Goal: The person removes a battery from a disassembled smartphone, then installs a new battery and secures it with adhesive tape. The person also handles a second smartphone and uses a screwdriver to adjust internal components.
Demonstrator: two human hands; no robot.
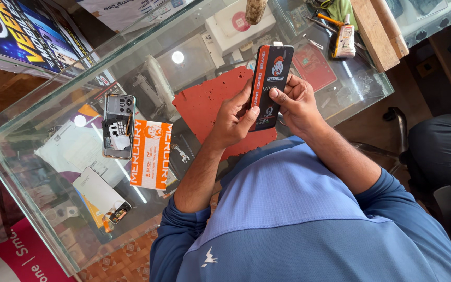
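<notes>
Over a glass worktop (37, 172), seen from a head-worn camera, a person in a blue shirt handles a phone part. At far left on the glass lies a white phone back cover (99, 194) with a flex cable at its lower end. Just above it rests an opened phone body (118, 125), its inner boards showing. Beside that, touching its right edge, lies an orange-and-white packet (151, 154). A red work mat (204, 104) covers the centre of the glass. Above the mat, the left hand (233, 119) curls around the left edge of a long black-and-orange display packet (270, 86), thumb pressed on its face near the lower end. The right hand (296, 102) grips the packet's right edge, fingers bent around it, thumb on its front. The packet is held upright, clear of the glass, between both hands. Farther right, near the worktop's far edge, a small glue bottle (344, 42) lies by a wooden block (374, 34).
</notes>
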